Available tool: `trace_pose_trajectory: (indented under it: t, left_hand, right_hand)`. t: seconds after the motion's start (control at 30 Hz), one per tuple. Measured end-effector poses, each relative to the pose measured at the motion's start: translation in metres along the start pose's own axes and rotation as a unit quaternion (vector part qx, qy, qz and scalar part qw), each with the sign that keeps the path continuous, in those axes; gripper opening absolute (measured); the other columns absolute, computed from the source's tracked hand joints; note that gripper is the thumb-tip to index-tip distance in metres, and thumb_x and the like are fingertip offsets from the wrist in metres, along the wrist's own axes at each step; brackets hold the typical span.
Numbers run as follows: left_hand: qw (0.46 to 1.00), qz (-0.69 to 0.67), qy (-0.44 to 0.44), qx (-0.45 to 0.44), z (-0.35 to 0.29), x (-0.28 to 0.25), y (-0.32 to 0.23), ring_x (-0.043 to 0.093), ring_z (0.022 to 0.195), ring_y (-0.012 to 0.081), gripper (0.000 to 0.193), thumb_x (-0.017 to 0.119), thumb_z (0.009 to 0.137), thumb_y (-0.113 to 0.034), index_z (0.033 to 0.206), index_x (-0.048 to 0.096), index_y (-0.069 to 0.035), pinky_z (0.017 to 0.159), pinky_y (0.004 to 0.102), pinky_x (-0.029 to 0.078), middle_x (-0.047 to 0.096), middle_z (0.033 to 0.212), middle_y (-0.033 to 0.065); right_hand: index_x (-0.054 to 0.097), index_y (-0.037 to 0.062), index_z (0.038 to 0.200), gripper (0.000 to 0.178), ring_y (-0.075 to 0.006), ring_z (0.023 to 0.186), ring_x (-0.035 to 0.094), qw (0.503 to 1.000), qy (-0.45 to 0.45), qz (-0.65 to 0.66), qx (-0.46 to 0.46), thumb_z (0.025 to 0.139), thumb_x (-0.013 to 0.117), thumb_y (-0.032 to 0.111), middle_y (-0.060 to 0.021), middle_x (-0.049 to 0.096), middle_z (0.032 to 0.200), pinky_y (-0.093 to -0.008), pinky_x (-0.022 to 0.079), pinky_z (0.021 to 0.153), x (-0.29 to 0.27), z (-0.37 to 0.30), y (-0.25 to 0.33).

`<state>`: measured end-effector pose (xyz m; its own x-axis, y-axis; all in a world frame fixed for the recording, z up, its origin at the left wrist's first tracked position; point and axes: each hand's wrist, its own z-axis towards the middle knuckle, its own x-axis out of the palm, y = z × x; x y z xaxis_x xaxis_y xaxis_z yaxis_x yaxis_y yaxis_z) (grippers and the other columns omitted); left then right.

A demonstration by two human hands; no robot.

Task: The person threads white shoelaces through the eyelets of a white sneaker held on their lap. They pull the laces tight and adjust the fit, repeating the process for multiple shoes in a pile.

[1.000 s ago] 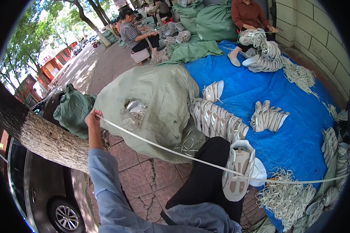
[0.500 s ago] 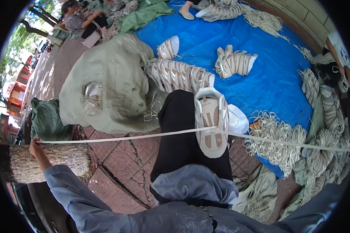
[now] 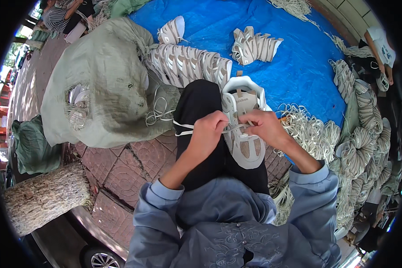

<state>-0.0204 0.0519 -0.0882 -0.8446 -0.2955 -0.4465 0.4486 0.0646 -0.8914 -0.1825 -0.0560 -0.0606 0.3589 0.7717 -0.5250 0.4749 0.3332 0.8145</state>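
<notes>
A white and beige sneaker (image 3: pixel 247 149) rests on my right thigh, toe pointing toward me. A white shoelace (image 3: pixel 184 127) runs through its front part. At the left edge of the sneaker, my left hand (image 3: pixel 209 129) pinches the lace, which trails off over my dark trouser leg. My right hand (image 3: pixel 265 127) lies across the shoe's eyelets, its fingertips closed on the lace close to my left hand. The sneaker's tongue stands exposed above my fingers. My hands hide part of the lacing.
A blue tarp (image 3: pixel 201 22) spreads ahead, with a row of nested sneaker uppers (image 3: pixel 187 64) and another bundle (image 3: pixel 254 46). Loose laces (image 3: pixel 303 127) lie heaped at right, beside stacked uppers (image 3: pixel 364 143). A grey-green sack (image 3: pixel 107 102) bulges at left, near a tree trunk (image 3: pixel 49 196). People sit farther off.
Both hands have come in from wide apart to the sneaker. The lace, stretched out to both sides before, is now slack and gathered at the shoe. The view has shifted.
</notes>
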Motion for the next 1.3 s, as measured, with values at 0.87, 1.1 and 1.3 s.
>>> trace_pose_trajectory:
  t: [0.87,1.1,1.3]
  left_hand:
    - [0.985,0.053,-0.137,-0.086,-0.049,0.045,0.009,0.057,0.056,0.0287,0.008,0.055,0.074,0.003,0.078,0.052,-0.004,0.049,0.0343,0.045,0.056,0.066,0.0139]
    - [0.979,0.065,-0.186,-0.049,-0.054,0.052,0.015,0.058,0.055,0.0268,0.01,0.056,0.073,0.004,0.08,0.053,-0.004,0.049,0.0329,0.046,0.057,0.066,0.0123]
    - [0.976,0.093,-0.196,0.024,-0.052,0.057,0.023,0.057,0.054,0.02,0.012,0.055,0.076,0.002,0.086,0.056,-0.003,0.049,0.0292,0.045,0.058,0.066,0.0104]
  right_hand:
    - [0.058,-0.0024,0.103,0.036,-0.0143,0.056,0.06,0.908,0.046,0.384,0.158,0.067,0.062,-0.001,-0.0108,0.062,0.09,-0.0204,0.042,0.044,0.03,0.003,-0.018]
    - [0.058,-0.0019,0.105,0.037,-0.0143,0.056,0.061,0.911,0.036,0.386,0.143,0.068,0.061,-0.001,-0.0112,0.063,0.091,-0.0203,0.042,0.044,0.034,-0.002,-0.021]
    - [0.058,-0.0014,0.105,0.037,-0.0135,0.055,0.06,0.909,0.039,0.386,0.153,0.068,0.061,0.0,-0.0108,0.063,0.092,-0.02,0.041,0.044,0.035,-0.003,-0.023]
